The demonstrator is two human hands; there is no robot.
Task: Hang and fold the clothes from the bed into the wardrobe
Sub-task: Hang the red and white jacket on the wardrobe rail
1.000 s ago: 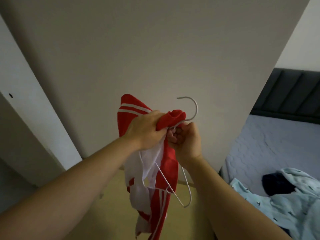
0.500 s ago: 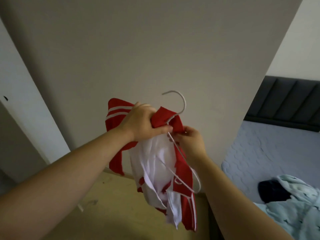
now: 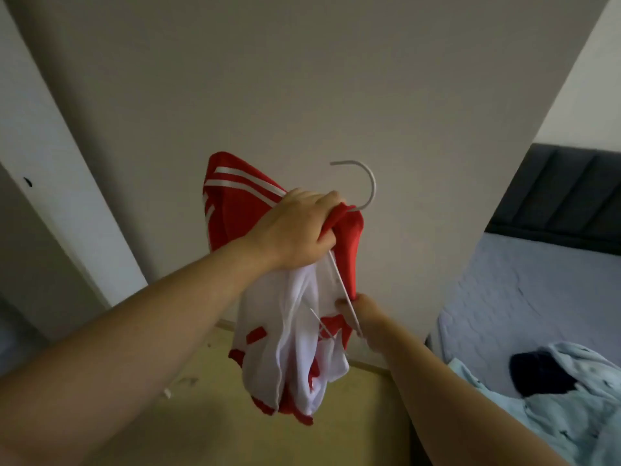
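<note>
A red and white shirt [image 3: 295,348] hangs bunched in front of a plain wall. My left hand [image 3: 299,230] grips its red collar together with the neck of a white wire hanger [image 3: 368,186], whose hook sticks up above my fingers. Lower down, my right hand [image 3: 361,317] pinches the hanger's sloping arm at the edge of the red cloth. The rest of the hanger is hidden inside the shirt. More clothes lie on the bed [image 3: 524,297] at the right: a light blue garment [image 3: 578,408] and a dark one [image 3: 541,371].
A large pale panel [image 3: 302,79] fills the view straight ahead, and a white door edge [image 3: 57,196] runs down the left. A dark padded headboard [image 3: 564,203] stands behind the bed. Yellowish floor [image 3: 215,412] shows below my arms.
My right hand has slid down from beside the hook to the hanger's lower arm. My left hand keeps its grip at the collar, and the shirt has spread downward.
</note>
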